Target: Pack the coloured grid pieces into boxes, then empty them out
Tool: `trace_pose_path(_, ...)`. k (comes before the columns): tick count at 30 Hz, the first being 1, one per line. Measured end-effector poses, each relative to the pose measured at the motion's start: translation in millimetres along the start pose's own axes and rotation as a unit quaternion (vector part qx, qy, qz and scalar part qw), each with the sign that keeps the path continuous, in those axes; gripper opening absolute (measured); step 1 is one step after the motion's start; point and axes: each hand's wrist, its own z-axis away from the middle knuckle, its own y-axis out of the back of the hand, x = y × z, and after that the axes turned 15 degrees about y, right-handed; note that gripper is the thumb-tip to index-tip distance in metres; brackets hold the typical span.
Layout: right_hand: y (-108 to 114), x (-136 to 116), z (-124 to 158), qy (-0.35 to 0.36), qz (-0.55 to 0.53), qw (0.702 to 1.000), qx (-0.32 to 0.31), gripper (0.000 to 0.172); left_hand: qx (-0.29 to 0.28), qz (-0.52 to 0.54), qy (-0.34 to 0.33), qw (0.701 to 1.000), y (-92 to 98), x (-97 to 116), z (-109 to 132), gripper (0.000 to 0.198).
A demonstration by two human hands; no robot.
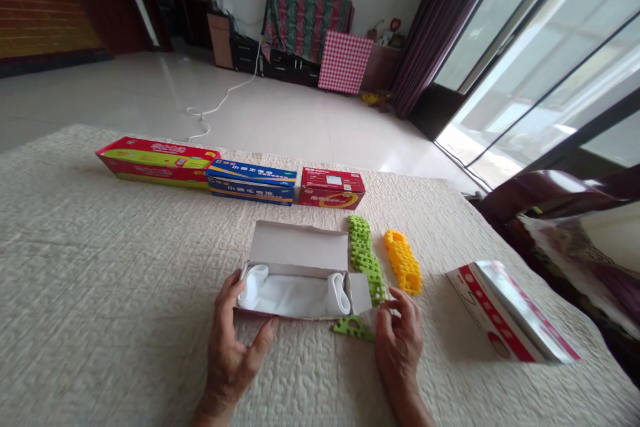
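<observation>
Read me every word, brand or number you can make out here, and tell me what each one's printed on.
"小霸王电池": top and front of the long blue cardboard box.
"南孚" likely, rest blurred: short red cardboard box.
Too blurred to read: long red and yellow-green cardboard box; white, red-striped cardboard box.
None readable: open, grey-lined cardboard box.

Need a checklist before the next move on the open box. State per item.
1. Lid clear of the opening: ok, raised at the back.
2. White cloth inside the open box: ok, ends curled.
3. Right end flap clear of the opening: ok, folded outward.
4. Left hand at the box: ok, spread around its front-left corner.
5. Right hand free: cannot tell, fingertips partly hidden.
6. Right side uncluttered: not ok, green pieces close by.
</observation>
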Motion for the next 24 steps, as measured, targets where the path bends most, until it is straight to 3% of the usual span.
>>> trace_pose_path(18, 1, -1, -2, -0.001, -0.022, 0.999, -0.042, 0.023, 0.015, -0.056, -0.057, 0.997, -6.9, 1, -1, 0.081)
trace_pose_path(24, 12, 12, -11, 0.027, -0.009, 0.998, -0.063, 0.023, 0.019, -0.06, -0.065, 0.996, -8.3, 2, 0, 0.07)
